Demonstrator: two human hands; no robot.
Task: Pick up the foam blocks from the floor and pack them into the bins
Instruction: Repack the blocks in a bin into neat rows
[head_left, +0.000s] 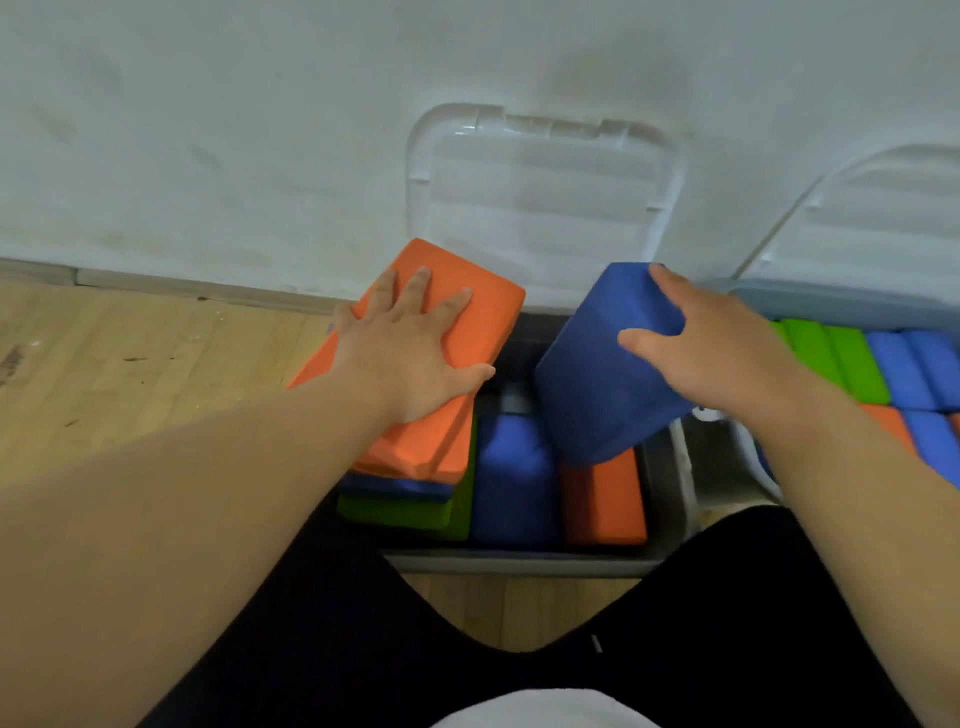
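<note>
the right hand (711, 343) clasps a blue foam block (597, 395), thumb on its near face and fingers over the far edge, holding it tilted above the right side of a grey bin (519, 564). the left hand (410, 353) lies flat, fingers spread, on an orange block (483, 317) topping a stack at the bin's left. more blocks fill a second bin (831, 301) to the right. clear lids (540, 197) lean on a scuffed white wall (208, 130); the floor (130, 364) looks like pale wood.

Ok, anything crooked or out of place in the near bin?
Yes. The top orange block under the left hand lies slanted on the left stack, its far end riding high. The blue block gripped by the right hand hangs tilted over the bin, not yet seated.
</note>
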